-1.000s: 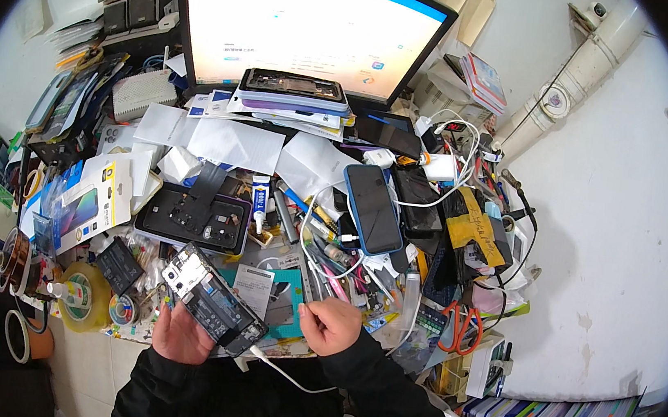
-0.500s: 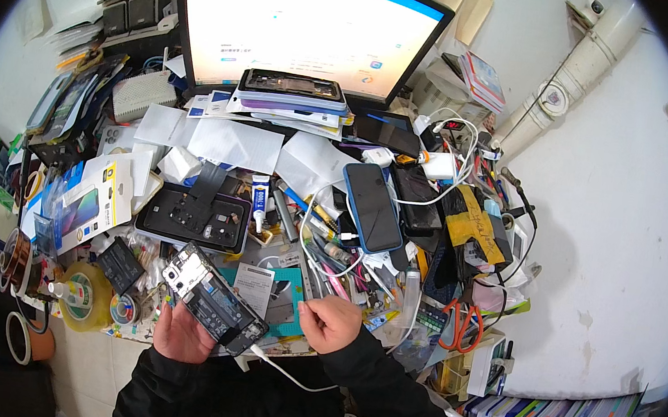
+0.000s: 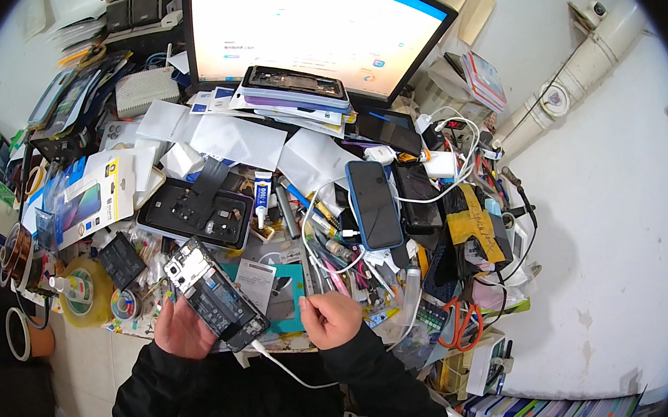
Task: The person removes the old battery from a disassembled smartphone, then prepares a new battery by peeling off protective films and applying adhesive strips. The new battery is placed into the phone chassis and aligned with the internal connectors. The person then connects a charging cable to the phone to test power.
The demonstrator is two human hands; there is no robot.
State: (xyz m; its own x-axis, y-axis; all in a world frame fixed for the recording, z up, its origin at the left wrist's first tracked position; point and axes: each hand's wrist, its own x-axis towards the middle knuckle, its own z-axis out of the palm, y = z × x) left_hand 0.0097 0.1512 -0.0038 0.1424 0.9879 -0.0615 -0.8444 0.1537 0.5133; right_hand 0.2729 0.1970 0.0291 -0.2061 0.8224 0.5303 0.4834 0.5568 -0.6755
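My left hand is closed around the lower left side of an opened smartphone, whose battery and circuit board lie bare. A white charging cable is plugged into the phone's lower right end. My right hand is curled to the right of the phone, apart from it, over the edge of a teal mat. Its thumb and forefinger are pressed together; whatever may be between them is too small or hidden to make out. A white printed card lies on the mat just beyond the phone.
A removed back cover with loose parts and a blue-edged phone lie beyond my hands. Orange-handled scissors hang at the right edge. Left are a loose battery and a tape roll. A monitor stands behind.
Almost nothing differs. The whole view has shifted slightly; both hands and the opened smartphone keep the same pose.
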